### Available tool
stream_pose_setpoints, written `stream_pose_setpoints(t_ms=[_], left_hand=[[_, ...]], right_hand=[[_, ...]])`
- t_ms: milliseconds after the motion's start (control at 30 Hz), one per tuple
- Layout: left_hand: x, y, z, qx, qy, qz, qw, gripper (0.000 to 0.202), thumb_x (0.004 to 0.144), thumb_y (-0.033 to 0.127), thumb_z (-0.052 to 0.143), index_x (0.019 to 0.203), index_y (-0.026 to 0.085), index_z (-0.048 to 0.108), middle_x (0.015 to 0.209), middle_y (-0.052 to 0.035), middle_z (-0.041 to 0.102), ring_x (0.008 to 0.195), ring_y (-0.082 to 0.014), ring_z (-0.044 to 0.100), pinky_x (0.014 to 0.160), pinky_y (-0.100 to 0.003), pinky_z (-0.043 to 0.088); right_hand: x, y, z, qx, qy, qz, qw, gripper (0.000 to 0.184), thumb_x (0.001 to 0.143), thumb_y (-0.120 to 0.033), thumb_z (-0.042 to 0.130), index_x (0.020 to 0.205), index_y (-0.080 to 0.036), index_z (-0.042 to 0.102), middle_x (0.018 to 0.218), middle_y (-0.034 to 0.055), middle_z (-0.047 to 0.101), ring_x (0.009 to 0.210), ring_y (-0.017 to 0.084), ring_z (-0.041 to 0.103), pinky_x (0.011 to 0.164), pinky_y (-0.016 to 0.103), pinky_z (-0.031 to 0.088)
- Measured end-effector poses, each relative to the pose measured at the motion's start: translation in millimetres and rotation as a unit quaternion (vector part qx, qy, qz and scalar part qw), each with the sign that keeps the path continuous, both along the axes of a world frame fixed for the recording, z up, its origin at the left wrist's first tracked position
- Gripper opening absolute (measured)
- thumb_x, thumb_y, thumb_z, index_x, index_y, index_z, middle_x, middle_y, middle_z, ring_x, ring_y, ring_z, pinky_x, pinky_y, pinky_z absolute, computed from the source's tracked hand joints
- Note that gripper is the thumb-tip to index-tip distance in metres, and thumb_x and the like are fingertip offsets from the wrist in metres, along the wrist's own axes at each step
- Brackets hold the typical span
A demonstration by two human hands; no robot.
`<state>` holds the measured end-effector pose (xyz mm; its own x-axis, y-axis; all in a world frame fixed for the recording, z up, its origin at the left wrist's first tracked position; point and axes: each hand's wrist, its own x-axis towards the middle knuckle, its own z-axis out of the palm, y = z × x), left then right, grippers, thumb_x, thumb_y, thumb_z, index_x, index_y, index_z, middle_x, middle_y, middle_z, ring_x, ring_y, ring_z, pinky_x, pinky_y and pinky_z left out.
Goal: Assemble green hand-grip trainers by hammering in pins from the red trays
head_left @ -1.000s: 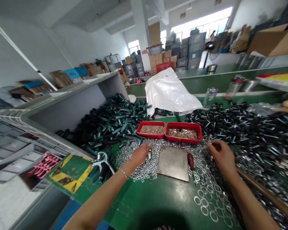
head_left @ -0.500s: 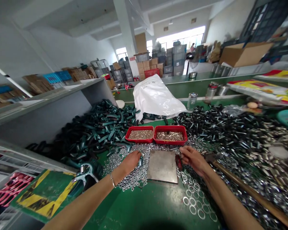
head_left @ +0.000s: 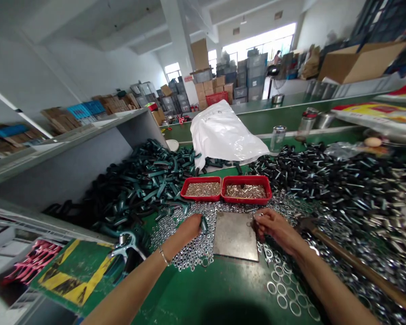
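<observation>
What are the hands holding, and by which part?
The left hand grips a small green part by one end, above the nuts. The right hand touches the plate at its edge; whether it pinches anything is too small to tell.

We look down a workshop with white walls (head_left: 71, 58) and 1 white pillar (head_left: 179, 40). Daylight pours through wide windows (head_left: 257, 43) at the far end. A grey shelf unit (head_left: 88, 151) runs along the left. Cardboard boxes (head_left: 209, 85) and grey crates (head_left: 257, 67) stand stacked far beyond the green surface (head_left: 196, 284).
</observation>
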<state>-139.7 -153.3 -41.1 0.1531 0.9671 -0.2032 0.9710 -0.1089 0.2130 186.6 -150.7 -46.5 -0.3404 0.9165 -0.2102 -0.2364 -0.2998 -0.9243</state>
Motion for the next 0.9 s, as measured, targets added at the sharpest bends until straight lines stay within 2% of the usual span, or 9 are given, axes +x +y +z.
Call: stream_pose_setpoints(t_ms=[100,167,233,300,367,433,533,700,900], left_hand=[[-6.7,5.0,5.9,0.016,-0.041,0.032,0.999,0.017,0.079,0.008,0.054,0.093,0.015,0.063,0.101,-0.0122,0.07,0.097,-0.024,0.067,0.088,-0.034,0.05],[-0.2,5.5,9.5,0.023,-0.163,0.06,0.984,0.016,0.082,0.012,0.052,0.095,0.016,0.061,0.103,-0.0101,0.07,0.097,-0.0222,0.068,0.088,-0.033,0.051],[18.1,3.9,10.6,-0.015,-0.373,0.094,0.923,0.016,0.086,0.023,0.053,0.099,0.017,0.059,0.097,-0.0084,0.072,0.086,-0.0213,0.071,0.079,-0.033,0.055],[45.4,1.1,8.9,-0.068,-0.544,0.122,0.827,0.028,0.085,0.038,0.06,0.1,0.015,0.058,0.085,-0.0081,0.073,0.068,-0.0208,0.071,0.065,-0.032,0.056],[74.1,-1.4,5.3,-0.105,-0.608,0.127,0.776,0.039,0.079,0.044,0.069,0.101,0.013,0.061,0.077,-0.0081,0.072,0.062,-0.0194,0.07,0.062,-0.031,0.056],[97.0,-3.4,1.5,-0.128,-0.635,0.121,0.753,0.04,0.075,0.041,0.075,0.101,0.011,0.065,0.077,-0.0083,0.073,0.067,-0.0189,0.071,0.07,-0.031,0.057],[113.9,-5.3,-2.3,-0.137,-0.654,0.115,0.735,0.038,0.073,0.035,0.077,0.101,0.012,0.068,0.082,-0.0086,0.074,0.074,-0.0194,0.072,0.079,-0.033,0.057],[114.8,-8.8,-2.2,-0.147,-0.649,0.123,0.736,0.036,0.072,0.034,0.078,0.1,0.012,0.071,0.08,-0.0083,0.074,0.075,-0.0203,0.072,0.078,-0.033,0.057],[110.6,-15.2,-3.9,-0.159,-0.642,0.125,0.74,0.039,0.072,0.035,0.078,0.102,0.011,0.072,0.078,-0.009,0.074,0.072,-0.0196,0.071,0.075,-0.032,0.056]], right_hand=[[-4.8,-2.6,3.3,-0.009,0.005,0.0,1.0,0.033,0.08,-0.045,0.073,0.093,-0.02,0.054,0.065,-0.0047,0.055,0.057,0.012,0.054,0.051,0.025,0.041],[-9.8,-5.4,6.1,-0.01,0.015,0.003,1.0,0.032,0.081,-0.043,0.073,0.093,-0.021,0.054,0.066,-0.0051,0.055,0.058,0.012,0.054,0.053,0.025,0.041],[-16.1,-9.1,8.6,-0.007,0.035,0.017,0.999,0.029,0.083,-0.042,0.072,0.093,-0.021,0.054,0.066,-0.0054,0.055,0.06,0.012,0.055,0.056,0.026,0.043],[-22.1,-13.0,10.5,-0.01,0.056,0.037,0.998,0.027,0.084,-0.04,0.071,0.093,-0.021,0.054,0.067,-0.0052,0.055,0.06,0.012,0.055,0.06,0.027,0.045],[-26.0,-15.7,11.6,-0.013,0.067,0.045,0.997,0.025,0.084,-0.039,0.071,0.092,-0.021,0.055,0.067,-0.005,0.056,0.06,0.011,0.054,0.06,0.027,0.045],[-26.8,-16.4,12.1,-0.012,0.072,0.041,0.996,0.025,0.084,-0.039,0.071,0.091,-0.021,0.056,0.067,-0.0048,0.057,0.059,0.011,0.053,0.059,0.026,0.045],[-24.6,-14.5,12.0,-0.018,0.076,0.031,0.996,0.027,0.082,-0.041,0.072,0.091,-0.022,0.057,0.07,-0.0034,0.062,0.058,0.011,0.054,0.058,0.026,0.045],[-22.2,-10.5,7.2,-0.035,0.085,0.04,0.995,0.03,0.079,-0.042,0.075,0.092,-0.021,0.059,0.079,0.0007,0.067,0.062,0.012,0.057,0.057,0.026,0.046],[-21.7,-7.1,-5.4,-0.123,0.142,0.075,0.979,0.025,0.08,-0.035,0.076,0.081,-0.019,0.058,0.063,-0.0056,0.051,0.057,0.008,0.052,0.056,0.022,0.045]])
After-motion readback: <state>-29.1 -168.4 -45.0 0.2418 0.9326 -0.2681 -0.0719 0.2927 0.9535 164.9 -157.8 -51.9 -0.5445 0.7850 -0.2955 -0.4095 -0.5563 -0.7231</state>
